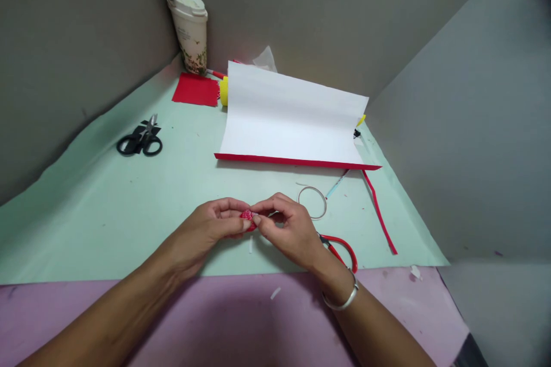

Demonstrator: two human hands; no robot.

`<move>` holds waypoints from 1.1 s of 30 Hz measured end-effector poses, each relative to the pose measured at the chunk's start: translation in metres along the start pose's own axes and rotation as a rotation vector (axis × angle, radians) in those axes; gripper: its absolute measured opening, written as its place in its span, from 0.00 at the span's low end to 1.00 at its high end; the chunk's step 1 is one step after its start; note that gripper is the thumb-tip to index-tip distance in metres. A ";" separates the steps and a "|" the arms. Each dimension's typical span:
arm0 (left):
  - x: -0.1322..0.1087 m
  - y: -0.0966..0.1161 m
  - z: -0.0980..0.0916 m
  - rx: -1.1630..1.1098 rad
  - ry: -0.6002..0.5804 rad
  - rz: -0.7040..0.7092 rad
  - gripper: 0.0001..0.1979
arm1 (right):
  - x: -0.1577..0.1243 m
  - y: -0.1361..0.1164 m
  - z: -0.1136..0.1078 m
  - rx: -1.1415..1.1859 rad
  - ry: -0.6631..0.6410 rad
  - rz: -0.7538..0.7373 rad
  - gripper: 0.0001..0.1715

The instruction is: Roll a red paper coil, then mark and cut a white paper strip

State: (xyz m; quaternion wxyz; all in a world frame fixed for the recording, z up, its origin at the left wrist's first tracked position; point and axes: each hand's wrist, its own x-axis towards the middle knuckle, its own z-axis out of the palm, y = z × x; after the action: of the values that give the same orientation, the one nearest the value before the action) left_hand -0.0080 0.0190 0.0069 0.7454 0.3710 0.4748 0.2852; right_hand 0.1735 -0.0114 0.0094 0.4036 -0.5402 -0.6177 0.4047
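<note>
Lower centre of the frame — the left hand (215,220) and right hand (290,229) both pinch one small red speckled piece (247,216).

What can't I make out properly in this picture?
All in the head view:
Red patterned piece: partly covered by the left hand and right hand.
Red-handled tool: tip hidden by the right hand.
Yellow object: partly hidden behind the white sheet.
Cup: lettering too small to read.

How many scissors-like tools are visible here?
2: black-handled metal scissors at left; a red-handled tool at right, partly covered by the right hand. More may be hidden behind the paper.
</note>
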 end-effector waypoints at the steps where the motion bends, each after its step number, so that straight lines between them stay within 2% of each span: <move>1: 0.000 0.000 0.000 0.003 0.003 -0.001 0.13 | 0.000 0.000 0.000 -0.002 0.000 -0.002 0.09; 7: -0.001 -0.002 -0.001 -0.009 0.009 -0.018 0.12 | 0.001 -0.002 -0.003 -0.030 -0.041 -0.015 0.08; 14: 0.000 -0.001 0.001 -0.010 0.012 -0.010 0.12 | 0.001 -0.003 -0.001 -0.011 -0.023 0.056 0.09; 18: -0.001 0.001 0.001 -0.031 -0.014 -0.014 0.16 | 0.003 0.000 -0.002 0.036 -0.013 0.108 0.06; 21: -0.001 0.002 0.000 -0.049 0.026 0.001 0.21 | 0.003 0.002 -0.002 0.078 -0.003 0.152 0.06; 28: 0.001 0.002 -0.003 -0.037 0.077 0.007 0.21 | 0.003 0.005 -0.005 0.037 -0.077 -0.023 0.13; 33: 0.001 0.001 -0.006 -0.022 0.044 0.012 0.19 | 0.004 0.006 -0.008 0.021 -0.107 -0.032 0.11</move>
State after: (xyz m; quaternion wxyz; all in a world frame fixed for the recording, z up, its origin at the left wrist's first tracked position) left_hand -0.0133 0.0222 0.0049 0.7370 0.3595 0.4856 0.3029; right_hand 0.1829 -0.0068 0.0070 0.3820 -0.5037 -0.6425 0.4331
